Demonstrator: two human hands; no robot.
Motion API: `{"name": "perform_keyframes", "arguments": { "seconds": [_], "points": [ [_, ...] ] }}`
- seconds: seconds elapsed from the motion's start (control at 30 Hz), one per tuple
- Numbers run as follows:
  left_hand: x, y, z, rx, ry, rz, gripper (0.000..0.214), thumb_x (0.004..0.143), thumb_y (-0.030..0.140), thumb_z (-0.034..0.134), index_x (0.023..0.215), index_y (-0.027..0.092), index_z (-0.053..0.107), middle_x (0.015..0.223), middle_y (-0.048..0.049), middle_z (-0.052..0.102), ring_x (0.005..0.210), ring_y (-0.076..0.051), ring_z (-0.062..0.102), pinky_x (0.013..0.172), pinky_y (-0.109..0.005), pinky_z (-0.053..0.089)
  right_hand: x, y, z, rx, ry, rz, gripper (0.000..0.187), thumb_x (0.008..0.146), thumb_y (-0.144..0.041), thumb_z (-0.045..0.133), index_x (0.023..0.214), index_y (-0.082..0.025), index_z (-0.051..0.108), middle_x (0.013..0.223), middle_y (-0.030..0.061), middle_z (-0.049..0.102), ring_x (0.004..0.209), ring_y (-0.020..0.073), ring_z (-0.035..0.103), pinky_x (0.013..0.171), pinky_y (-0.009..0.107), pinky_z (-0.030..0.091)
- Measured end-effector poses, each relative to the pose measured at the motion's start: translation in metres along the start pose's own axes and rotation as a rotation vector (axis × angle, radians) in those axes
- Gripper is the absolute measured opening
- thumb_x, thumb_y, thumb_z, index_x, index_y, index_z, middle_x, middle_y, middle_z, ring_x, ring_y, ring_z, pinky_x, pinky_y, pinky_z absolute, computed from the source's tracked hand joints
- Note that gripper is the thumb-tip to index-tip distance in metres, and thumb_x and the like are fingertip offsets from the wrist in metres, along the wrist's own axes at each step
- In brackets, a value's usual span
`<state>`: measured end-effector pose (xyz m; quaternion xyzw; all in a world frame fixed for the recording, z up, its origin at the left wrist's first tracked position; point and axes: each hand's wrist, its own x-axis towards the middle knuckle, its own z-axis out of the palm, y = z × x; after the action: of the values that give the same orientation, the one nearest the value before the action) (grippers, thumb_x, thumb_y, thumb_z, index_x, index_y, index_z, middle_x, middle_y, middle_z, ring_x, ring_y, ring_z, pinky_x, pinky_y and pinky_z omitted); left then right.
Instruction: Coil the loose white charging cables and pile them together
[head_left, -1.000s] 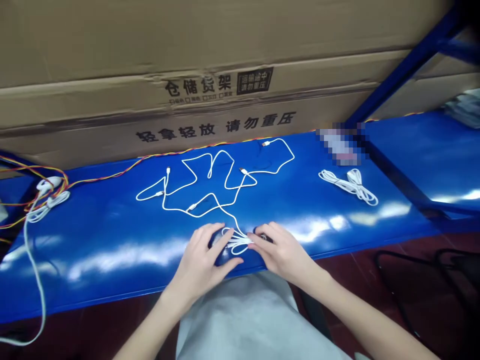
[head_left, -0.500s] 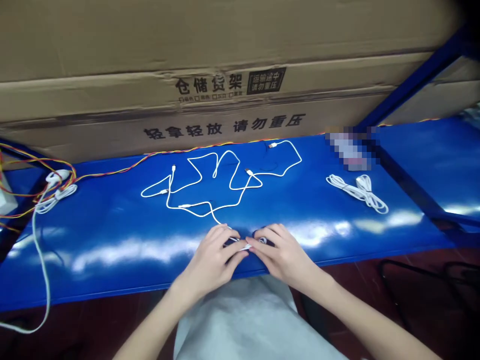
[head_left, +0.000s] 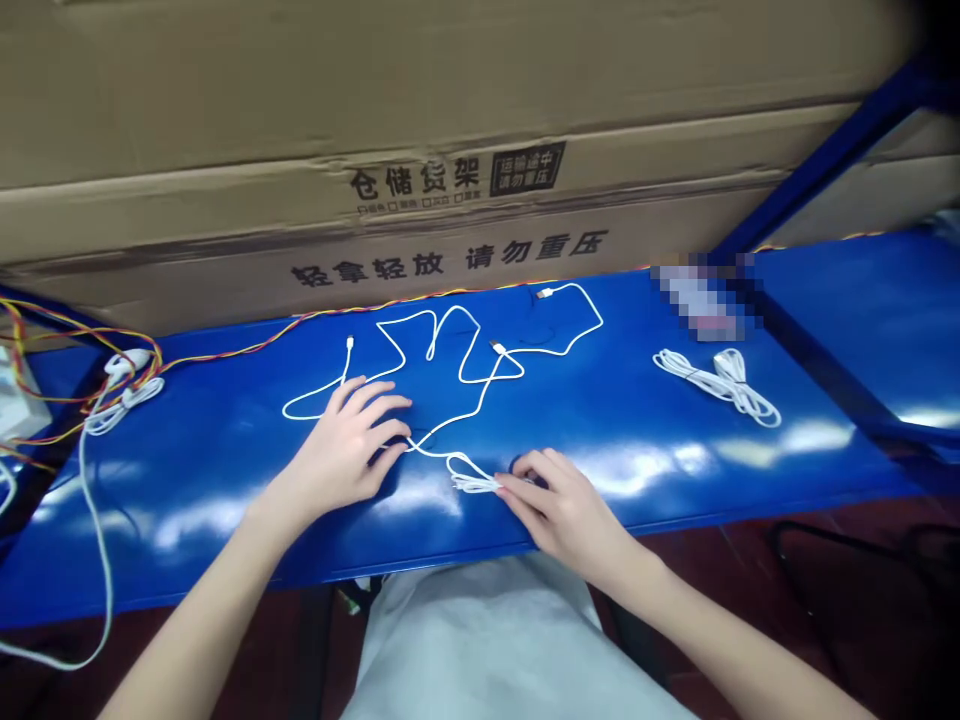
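A long white cable (head_left: 480, 372) lies spread in loose loops over the blue shelf (head_left: 225, 470). My right hand (head_left: 559, 505) pinches the folded part of that cable near the shelf's front edge, fingers pressed together on the small white bundle (head_left: 471, 481). My left hand (head_left: 349, 440) lies further left and back, fingers stretched flat over another stretch of the same cable, pressing it onto the blue surface.
A coiled white cable (head_left: 716, 383) lies at the right. Another white cable bundle (head_left: 120, 395) and twisted red-yellow wires (head_left: 240, 347) sit at the left. Big cardboard boxes (head_left: 420, 150) stand along the back. A blue frame post (head_left: 817, 150) rises at the right.
My left hand has left the bundle and moved left and back onto the loose cable. The right hand stays on the folded end; the cable's loops have shifted a little.
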<state>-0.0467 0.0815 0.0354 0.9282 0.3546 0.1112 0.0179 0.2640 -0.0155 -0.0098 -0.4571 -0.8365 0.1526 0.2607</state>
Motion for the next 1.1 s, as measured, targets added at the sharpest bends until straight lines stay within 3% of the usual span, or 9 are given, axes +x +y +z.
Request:
{"name": "perform_keyframes", "arguments": {
  "seconds": [0.13, 0.33, 0.43, 0.5, 0.63, 0.73, 0.93, 1.0, 1.1],
  "points": [
    [0.000, -0.007, -0.003, -0.021, 0.023, -0.001, 0.025, 0.095, 0.018, 0.056, 0.104, 0.028, 0.078, 0.101, -0.0043, 0.075, 0.112, -0.027, 0.063, 0.121, -0.063, 0.032, 0.002, -0.002, 0.006, -0.020, 0.068, 0.064, 0.022, 0.106, -0.022, 0.054, 0.115, -0.021, 0.073, 0.095, 0.0082, 0.062, 0.081, 0.0202, 0.054, 0.075, 0.037, 0.046],
    [0.009, -0.012, -0.001, 0.040, 0.055, -0.040, 0.022, 0.094, 0.030, 0.062, 0.110, 0.025, 0.077, 0.143, -0.0105, 0.061, 0.138, -0.038, 0.046, 0.118, -0.067, 0.032, 0.001, 0.002, 0.009, 0.009, 0.068, 0.056, 0.021, 0.106, -0.022, 0.054, 0.116, -0.021, 0.072, 0.096, 0.0074, 0.060, 0.083, 0.0199, 0.053, 0.074, 0.036, 0.045],
    [0.013, -0.011, -0.005, -0.019, 0.083, -0.054, 0.021, 0.098, 0.027, 0.057, 0.093, 0.022, 0.077, 0.135, -0.0095, 0.066, 0.135, -0.035, 0.049, 0.116, -0.061, 0.036, 0.000, 0.002, 0.009, -0.005, 0.082, 0.054, 0.021, 0.106, -0.021, 0.054, 0.116, -0.020, 0.072, 0.097, 0.0078, 0.061, 0.083, 0.0199, 0.053, 0.075, 0.036, 0.044],
    [0.015, -0.005, -0.014, -0.108, 0.076, -0.098, 0.022, 0.100, 0.031, 0.056, 0.094, 0.021, 0.075, 0.118, -0.0084, 0.073, 0.119, -0.030, 0.060, 0.109, -0.052, 0.044, 0.000, 0.000, 0.009, -0.026, 0.091, 0.059, 0.020, 0.106, -0.020, 0.053, 0.115, -0.020, 0.071, 0.096, 0.0079, 0.060, 0.083, 0.0198, 0.053, 0.075, 0.036, 0.044],
    [0.016, 0.011, -0.040, -0.429, -0.117, -0.337, 0.025, 0.099, 0.042, 0.058, 0.103, 0.024, 0.076, 0.088, -0.0011, 0.076, 0.077, -0.018, 0.067, 0.073, -0.031, 0.053, 0.002, -0.004, 0.011, -0.125, 0.168, 0.094, 0.021, 0.107, -0.020, 0.051, 0.115, -0.018, 0.070, 0.093, 0.0081, 0.060, 0.079, 0.0202, 0.051, 0.073, 0.036, 0.044],
    [0.024, 0.018, -0.049, -0.794, -0.329, -0.484, 0.023, 0.093, 0.044, 0.065, 0.095, 0.023, 0.075, 0.083, -0.0010, 0.077, 0.076, -0.019, 0.071, 0.071, -0.028, 0.055, 0.006, -0.005, 0.015, -0.185, 0.222, 0.146, 0.022, 0.107, -0.021, 0.050, 0.111, -0.016, 0.071, 0.089, 0.0080, 0.058, 0.077, 0.0205, 0.050, 0.071, 0.036, 0.043],
    [0.046, 0.028, -0.025, -1.613, -0.461, -0.724, 0.025, 0.085, 0.041, 0.078, 0.089, 0.018, 0.068, 0.085, -0.0105, 0.079, 0.096, -0.029, 0.078, 0.095, -0.046, 0.060, 0.015, 0.004, 0.015, -0.138, 0.251, 0.210, 0.027, 0.108, -0.025, 0.047, 0.110, -0.019, 0.073, 0.089, 0.0078, 0.057, 0.077, 0.0210, 0.053, 0.073, 0.038, 0.047],
    [0.046, 0.039, -0.010, -1.687, -0.513, -0.788, 0.031, 0.082, 0.042, 0.081, 0.093, 0.016, 0.068, 0.095, -0.0152, 0.081, 0.099, -0.030, 0.078, 0.095, -0.045, 0.060, 0.017, 0.010, 0.011, -0.067, 0.242, 0.199, 0.026, 0.108, -0.026, 0.048, 0.111, -0.020, 0.074, 0.091, 0.0077, 0.058, 0.080, 0.0205, 0.055, 0.075, 0.038, 0.049],
    [0.040, 0.058, 0.010, -1.460, -0.556, -0.770, 0.035, 0.084, 0.048, 0.078, 0.090, 0.015, 0.070, 0.090, -0.0136, 0.081, 0.079, -0.023, 0.077, 0.076, -0.037, 0.062, 0.019, 0.019, 0.002, 0.021, 0.195, 0.177, 0.025, 0.107, -0.027, 0.052, 0.110, -0.021, 0.075, 0.094, 0.0070, 0.059, 0.083, 0.0196, 0.057, 0.078, 0.036, 0.052]
  ]
}}
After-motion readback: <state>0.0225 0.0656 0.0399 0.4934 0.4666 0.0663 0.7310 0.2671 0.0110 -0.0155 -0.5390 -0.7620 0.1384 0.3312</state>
